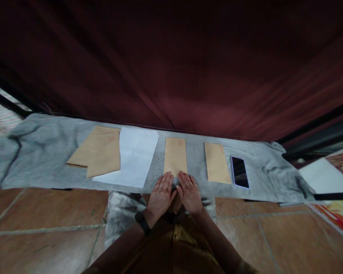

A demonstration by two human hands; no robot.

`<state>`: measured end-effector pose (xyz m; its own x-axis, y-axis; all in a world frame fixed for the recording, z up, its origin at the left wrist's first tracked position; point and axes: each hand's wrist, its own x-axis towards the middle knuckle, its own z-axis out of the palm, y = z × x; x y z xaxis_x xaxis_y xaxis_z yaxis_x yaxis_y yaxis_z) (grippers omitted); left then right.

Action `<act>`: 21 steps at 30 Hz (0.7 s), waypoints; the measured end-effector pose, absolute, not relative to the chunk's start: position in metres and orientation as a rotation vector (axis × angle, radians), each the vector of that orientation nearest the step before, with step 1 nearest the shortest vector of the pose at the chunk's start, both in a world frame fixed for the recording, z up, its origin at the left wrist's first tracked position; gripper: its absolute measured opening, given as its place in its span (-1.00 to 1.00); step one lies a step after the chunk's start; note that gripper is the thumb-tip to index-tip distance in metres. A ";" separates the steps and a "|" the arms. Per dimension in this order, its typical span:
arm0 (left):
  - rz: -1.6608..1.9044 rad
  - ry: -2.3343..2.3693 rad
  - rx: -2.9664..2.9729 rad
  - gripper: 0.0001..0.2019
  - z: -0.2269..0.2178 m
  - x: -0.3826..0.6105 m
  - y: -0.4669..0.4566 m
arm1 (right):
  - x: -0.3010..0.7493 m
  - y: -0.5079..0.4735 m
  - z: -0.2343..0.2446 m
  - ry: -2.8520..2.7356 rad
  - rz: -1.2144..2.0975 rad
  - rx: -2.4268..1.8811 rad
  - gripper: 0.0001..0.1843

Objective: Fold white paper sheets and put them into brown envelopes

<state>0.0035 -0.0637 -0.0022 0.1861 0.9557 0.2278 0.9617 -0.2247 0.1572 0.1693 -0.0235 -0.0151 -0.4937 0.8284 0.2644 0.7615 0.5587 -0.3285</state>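
Note:
A brown paper envelope (pixel 175 155) lies lengthwise in front of me on the grey cloth (pixel 196 156). My left hand (pixel 162 193) rests with flat, outstretched fingers at its near left corner. On the near right corner lies my right hand (pixel 189 191), its fingers also stretched out flat. The near edge of the envelope is partly covered by the fingertips. Neither hand grasps anything. To the right lies another brown envelope (pixel 217 163), slightly turned. On the left, several brown envelopes (pixel 104 152) overlap a stack of white paper (pixel 138 156).
A phone (pixel 240 172) with a dark screen lies right of the envelopes. Behind the cloth-covered surface hangs a dark red curtain (pixel 171 76). White paper (pixel 326 177) and a colourful printed sheet (pixel 335 217) are at the far right. Below is a tiled floor (pixel 45 228).

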 end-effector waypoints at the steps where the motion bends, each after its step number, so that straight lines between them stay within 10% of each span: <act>1: -0.430 -1.951 -2.397 -0.45 -0.001 0.001 -0.065 | 0.171 -0.023 -0.016 -2.398 0.226 -1.303 -0.46; 21: -0.389 -1.986 -2.309 -0.52 0.002 -0.005 -0.067 | 0.158 -0.021 -0.003 -2.387 0.209 -1.297 -0.46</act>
<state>-0.0045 -0.0667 0.0015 0.1321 0.9626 0.2364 0.9807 -0.1616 0.1103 0.1580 -0.0205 -0.0030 -0.4801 0.8297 0.2849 0.7675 0.5546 -0.3216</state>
